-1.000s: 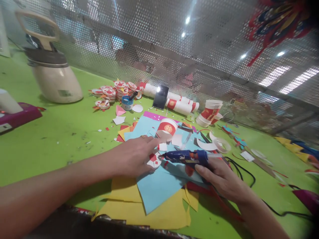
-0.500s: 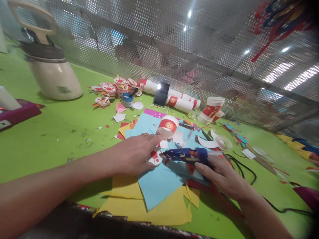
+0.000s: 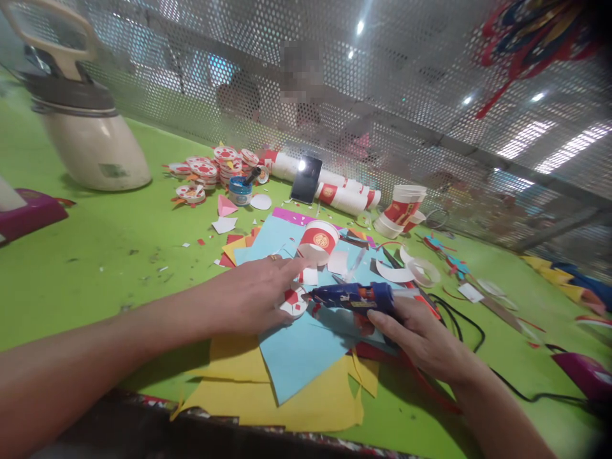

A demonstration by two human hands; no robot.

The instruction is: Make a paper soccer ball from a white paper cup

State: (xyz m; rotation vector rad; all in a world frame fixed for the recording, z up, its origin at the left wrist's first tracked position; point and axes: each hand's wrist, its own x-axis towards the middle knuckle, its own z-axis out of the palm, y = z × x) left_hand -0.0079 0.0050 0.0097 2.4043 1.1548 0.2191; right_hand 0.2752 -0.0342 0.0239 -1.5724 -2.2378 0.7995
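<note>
R hand (image 3: 415, 333) grips glue gun (image 3: 351, 296), long axis approx. crosswise, nozzle pointing L at red-and-white disc (image 3: 296, 305). Disc's over blue paper (image 3: 296, 357), just R of L hand (image 3: 253, 290), held betw. thumb & fingers; nozzle contact unclear.

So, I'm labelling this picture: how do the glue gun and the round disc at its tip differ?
The glue gun is mostly dark blue; the disc is white with red patches. The glue gun is long and pointed, while the disc is round and smaller. The right hand grips the glue gun, whereas the left hand is at the disc's edge. Both are over blue paper.
</note>
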